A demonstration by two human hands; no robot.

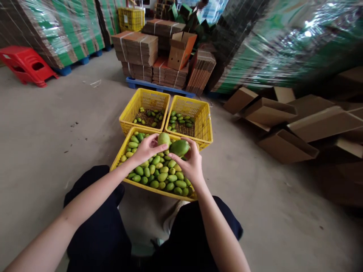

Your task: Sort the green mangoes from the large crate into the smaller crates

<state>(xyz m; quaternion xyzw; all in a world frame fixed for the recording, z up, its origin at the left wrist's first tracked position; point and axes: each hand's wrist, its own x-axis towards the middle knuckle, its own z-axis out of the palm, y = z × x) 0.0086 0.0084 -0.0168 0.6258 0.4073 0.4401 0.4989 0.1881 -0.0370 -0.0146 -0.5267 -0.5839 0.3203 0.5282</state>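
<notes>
Left hand (148,148) is curved partway open around a pale green mango (163,139), its thumb along the lower side and its fingers behind, so it is clamped on the fruit rather than closed on itself. Right hand (191,160) spreads wider, thumb and fingers bracketing a larger, darker green mango (179,147) that lies tilted between them. Both fruits are up over the full yellow crate (159,191), close beside each other; whether their skins touch is hard to tell. Below them, loose mangoes (163,176) crowd that crate, and behind it two more yellow crates, the rear left crate (131,109) and the rear right crate (204,124), hold only a few fruits each on their slatted bottoms. The likeliest trouble is a slip: the dark mango looks smooth and rounded, and if the right hand's thumb eases off, it could roll out and knock the fruit underneath. With the two held so near each other, a quick inward turn of either wrist could bump them and bruise the skin. Carried forward too low, either one could strike the rims where the crates meet, and a drop from height onto the hard bottom of a rear crate would probably mark it more than a fall onto the heap. Fruit knocked over a side would meet the concrete floor (85,124).
</notes>
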